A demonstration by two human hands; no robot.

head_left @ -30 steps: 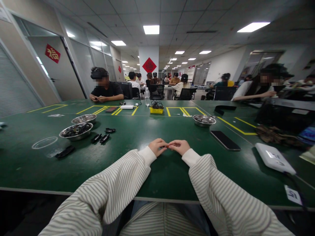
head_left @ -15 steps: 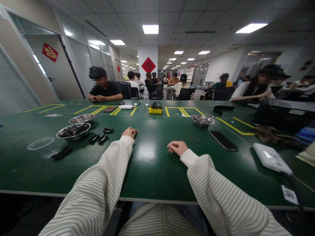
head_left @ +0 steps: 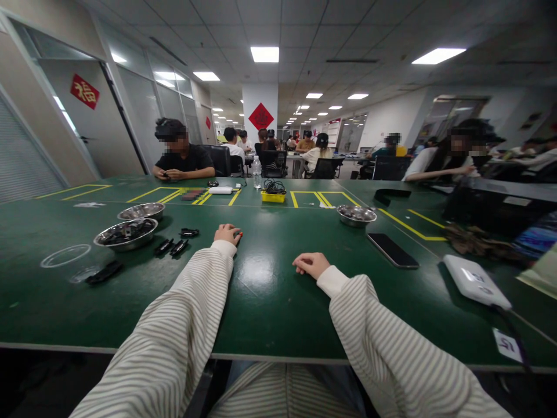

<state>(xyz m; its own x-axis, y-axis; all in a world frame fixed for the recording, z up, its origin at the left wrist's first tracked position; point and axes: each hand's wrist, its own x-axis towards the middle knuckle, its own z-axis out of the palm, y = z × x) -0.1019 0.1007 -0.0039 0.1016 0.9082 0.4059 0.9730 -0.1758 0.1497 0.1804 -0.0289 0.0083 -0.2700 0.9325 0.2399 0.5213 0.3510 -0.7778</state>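
My left hand lies palm down on the green table, its fingers spread on the surface. A small orange spot shows at a fingertip; I cannot tell what it is. Several black clip-like parts lie to the left of this hand. Beyond them stands a metal bowl filled with similar dark parts, with a second metal bowl just behind it. My right hand rests on its side on the table, fingers curled together, with nothing visible in them. A black phone lies to its right.
Behind the phone is a metal bowl with small contents. A white device with a cable sits at right. A clear plastic cup lies at left. A yellow tray with cables and a bottle stand farther back. Co-workers sit beyond.
The fingers of my left hand have uncurled and spread on the table. My right hand is nearly still. The view has shifted slightly.
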